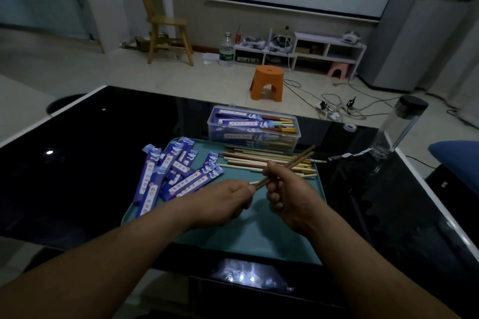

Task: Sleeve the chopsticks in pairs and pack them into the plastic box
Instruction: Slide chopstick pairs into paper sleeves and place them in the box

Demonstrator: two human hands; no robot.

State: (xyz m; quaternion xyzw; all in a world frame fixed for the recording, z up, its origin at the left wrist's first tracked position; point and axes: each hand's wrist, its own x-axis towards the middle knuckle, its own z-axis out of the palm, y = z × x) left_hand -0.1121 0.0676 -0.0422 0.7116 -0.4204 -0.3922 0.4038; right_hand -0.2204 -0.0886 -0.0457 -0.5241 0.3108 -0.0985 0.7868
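Observation:
Above the teal tray [254, 238] both my hands hold a pair of brown chopsticks [302, 156] that slants up to the right. My right hand [287, 194] grips the pair near its middle. My left hand [228, 202] pinches its lower tips. Several loose chopsticks [261, 162] lie at the tray's far right. A pile of blue paper sleeves [171, 173] covers the tray's left side. Behind the tray stands the clear plastic box [252, 125] with several sleeved pairs inside.
The tray rests on a black glass table [90, 163]. A clear bottle with a black cap [396, 127] stands at the table's right edge, a roll of tape [350, 127] near it. An orange stool [267, 81] is on the floor beyond.

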